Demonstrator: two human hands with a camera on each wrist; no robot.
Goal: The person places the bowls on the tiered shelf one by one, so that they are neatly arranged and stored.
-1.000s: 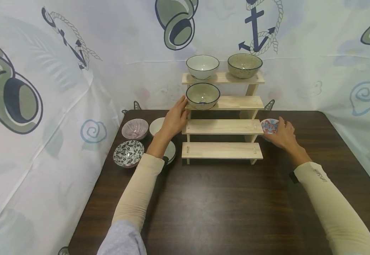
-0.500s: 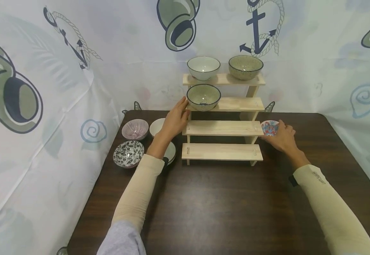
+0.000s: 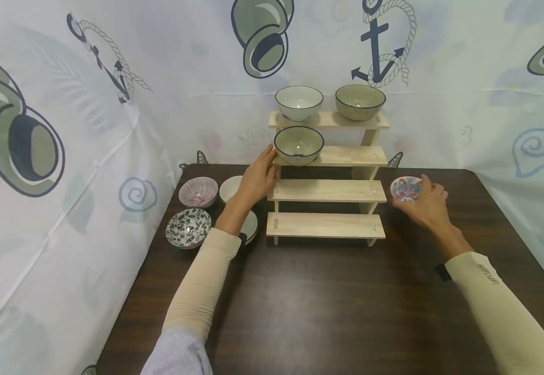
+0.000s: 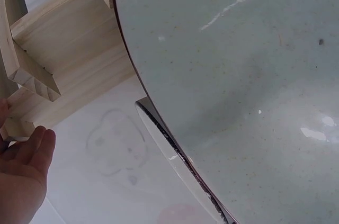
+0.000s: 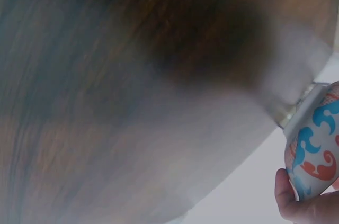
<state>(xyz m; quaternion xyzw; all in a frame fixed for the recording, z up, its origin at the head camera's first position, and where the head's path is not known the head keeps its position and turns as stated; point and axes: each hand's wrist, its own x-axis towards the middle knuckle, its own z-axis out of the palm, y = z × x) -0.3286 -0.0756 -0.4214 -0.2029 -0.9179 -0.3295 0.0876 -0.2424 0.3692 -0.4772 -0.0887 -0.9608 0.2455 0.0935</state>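
Note:
My left hand (image 3: 256,179) grips the left end of a four-tier wooden shelf (image 3: 325,225), at the second board from the top. In the left wrist view its fingers (image 4: 39,152) bend at the end of a wooden board (image 4: 74,54). A grey-green bowl (image 3: 298,148) sits on that board, right beside the fingertips. To the right of the shelf, my right hand (image 3: 429,207) holds a small bowl (image 3: 404,187) patterned in red and blue. The right wrist view has the thumb against this bowl's patterned outer wall (image 5: 318,144); the other fingers are mostly hidden.
On the top board stand a white bowl (image 3: 298,104) and an olive speckled bowl (image 3: 360,103). Left of the shelf are a striped bowl (image 3: 198,192), a black-and-white floral bowl (image 3: 188,228) and white bowls (image 3: 231,188) partly behind my left arm. A patterned cloth (image 3: 197,62) hangs behind the table.
My right hand has moved a little to the right with the red-and-blue bowl, leaving a gap between bowl and shelf. My left hand stays at the shelf's end.

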